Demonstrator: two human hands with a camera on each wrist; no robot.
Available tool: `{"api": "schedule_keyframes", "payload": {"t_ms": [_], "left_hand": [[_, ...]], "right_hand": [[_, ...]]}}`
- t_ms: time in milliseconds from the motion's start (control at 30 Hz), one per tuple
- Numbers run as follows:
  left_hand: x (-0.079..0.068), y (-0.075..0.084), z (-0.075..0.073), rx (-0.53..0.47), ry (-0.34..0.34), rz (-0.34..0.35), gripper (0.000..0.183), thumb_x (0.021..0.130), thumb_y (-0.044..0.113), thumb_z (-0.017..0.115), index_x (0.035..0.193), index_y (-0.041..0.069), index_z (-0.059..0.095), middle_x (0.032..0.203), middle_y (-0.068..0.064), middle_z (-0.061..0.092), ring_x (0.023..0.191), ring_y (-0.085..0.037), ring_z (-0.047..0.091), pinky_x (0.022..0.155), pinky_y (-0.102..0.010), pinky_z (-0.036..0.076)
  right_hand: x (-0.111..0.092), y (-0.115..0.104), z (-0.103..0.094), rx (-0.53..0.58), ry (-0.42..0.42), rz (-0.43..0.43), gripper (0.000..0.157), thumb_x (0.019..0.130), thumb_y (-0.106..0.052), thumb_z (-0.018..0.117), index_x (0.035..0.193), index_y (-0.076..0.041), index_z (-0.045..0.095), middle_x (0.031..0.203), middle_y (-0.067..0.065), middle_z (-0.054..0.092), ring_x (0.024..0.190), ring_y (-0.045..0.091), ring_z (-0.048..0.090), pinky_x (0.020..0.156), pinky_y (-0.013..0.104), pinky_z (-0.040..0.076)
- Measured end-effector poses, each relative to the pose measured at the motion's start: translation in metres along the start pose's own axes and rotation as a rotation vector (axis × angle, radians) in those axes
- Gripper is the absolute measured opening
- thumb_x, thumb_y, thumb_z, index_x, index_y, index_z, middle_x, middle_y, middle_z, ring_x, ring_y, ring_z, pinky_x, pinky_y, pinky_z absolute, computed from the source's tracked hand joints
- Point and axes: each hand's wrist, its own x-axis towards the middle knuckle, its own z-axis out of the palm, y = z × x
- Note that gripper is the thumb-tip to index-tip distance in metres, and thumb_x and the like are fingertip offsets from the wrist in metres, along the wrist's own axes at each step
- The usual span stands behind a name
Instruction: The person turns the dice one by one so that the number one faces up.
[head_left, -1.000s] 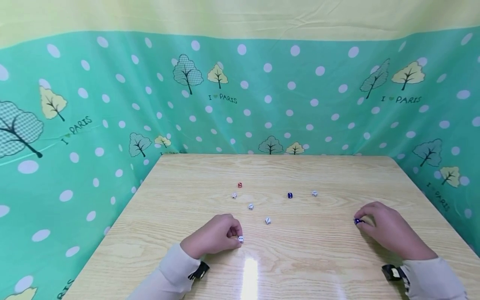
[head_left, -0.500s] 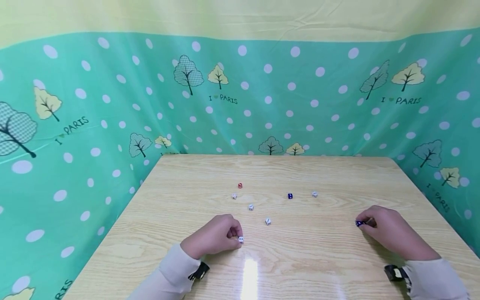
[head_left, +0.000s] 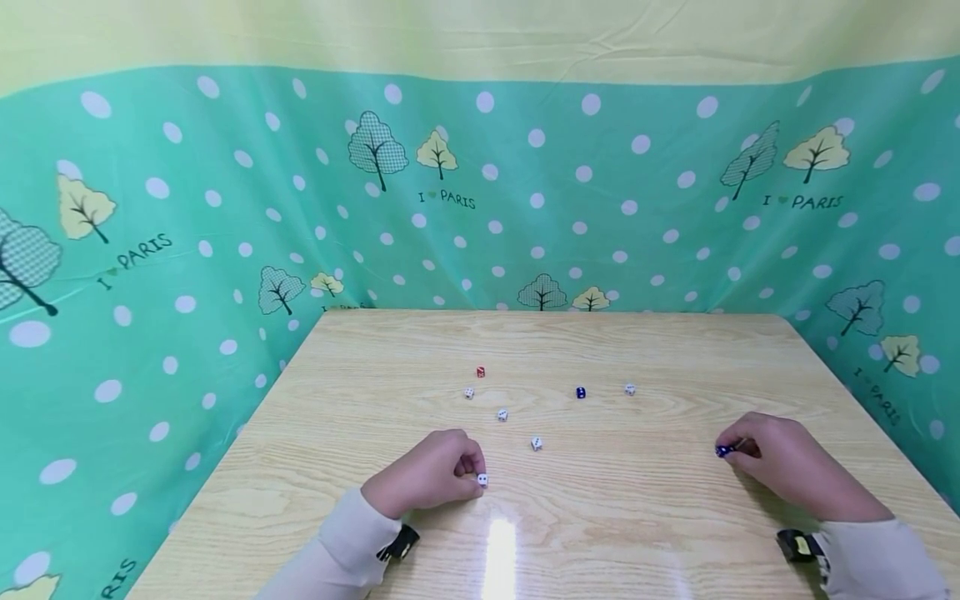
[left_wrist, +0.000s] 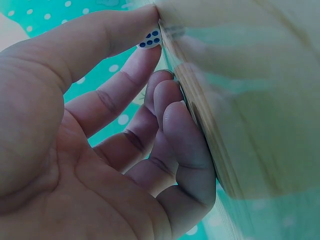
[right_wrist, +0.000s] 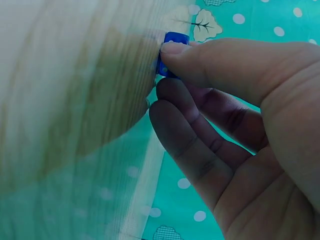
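Note:
My left hand (head_left: 427, 472) pinches a white die (head_left: 482, 480) between thumb and index finger, low at the tabletop left of centre. In the left wrist view that white die (left_wrist: 150, 39) shows a face of blue pips, and the other fingers curl loosely beside the table surface. Over at the right side of the table, my right hand (head_left: 787, 462) pinches a blue die (head_left: 723, 451). The right wrist view has the thumb lying across the blue die (right_wrist: 175, 39), its lower part touching or close to the table; part of it is covered by the thumb.
Loose on the wooden table (head_left: 360, 358) lie a red die (head_left: 481, 372), another blue die (head_left: 581, 392) and several white dice, among them one (head_left: 536, 444) near my left hand and one (head_left: 630, 389) at the right. A green patterned curtain (head_left: 465, 208) encloses the table.
My right hand has shifted slightly right and toward me, with the blue die between its fingers. My left hand and the loose dice stay in place.

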Motion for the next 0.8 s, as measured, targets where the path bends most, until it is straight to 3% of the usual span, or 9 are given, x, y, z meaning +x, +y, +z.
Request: {"api": "schedule_keyframes", "payload": {"t_ms": [167,367,467,667,800], "left_hand": [[0.000,0.000,0.000,0.002,-0.002,-0.004,0.015,0.083,0.015,0.085,0.084,0.019,0.070,0.084,0.007,0.062,0.079,-0.010,0.058,0.073,-0.022,0.050],[-0.002,0.004,-0.002,-0.013,-0.006,-0.008,0.015,0.082,0.012,0.085,0.083,0.017,0.071,0.085,0.004,0.063,0.079,-0.011,0.058,0.072,-0.022,0.050],[-0.003,0.006,-0.002,-0.023,-0.007,-0.012,0.016,0.081,0.011,0.085,0.082,0.017,0.070,0.084,0.003,0.063,0.079,-0.012,0.058,0.072,-0.022,0.049],[-0.004,0.007,-0.003,-0.026,-0.006,-0.014,0.017,0.081,0.010,0.085,0.081,0.018,0.070,0.085,0.003,0.063,0.080,-0.011,0.058,0.072,-0.022,0.049],[-0.004,0.007,-0.002,-0.023,-0.003,-0.011,0.017,0.081,0.011,0.085,0.082,0.017,0.070,0.085,0.003,0.062,0.080,-0.011,0.058,0.072,-0.021,0.049]], "right_hand": [[0.001,0.000,-0.001,-0.003,-0.011,0.000,0.016,0.084,-0.006,0.083,0.096,-0.017,0.079,0.096,0.001,0.072,0.082,0.015,0.063,0.072,0.043,0.058],[0.002,-0.003,-0.008,0.018,-0.083,0.038,0.018,0.087,-0.011,0.082,0.104,-0.014,0.078,0.100,0.002,0.072,0.084,0.017,0.064,0.074,0.045,0.058],[0.002,-0.009,-0.012,0.006,-0.073,0.031,0.021,0.086,-0.013,0.082,0.106,-0.013,0.078,0.101,0.001,0.072,0.086,0.018,0.065,0.074,0.045,0.058],[0.008,-0.029,-0.014,-0.048,0.010,-0.138,0.019,0.086,-0.012,0.080,0.104,-0.016,0.077,0.100,-0.004,0.073,0.086,0.014,0.066,0.073,0.038,0.058],[0.019,-0.045,-0.010,-0.039,0.009,-0.234,0.017,0.087,-0.012,0.079,0.104,-0.017,0.077,0.098,-0.008,0.072,0.084,0.009,0.065,0.072,0.031,0.057]]}}
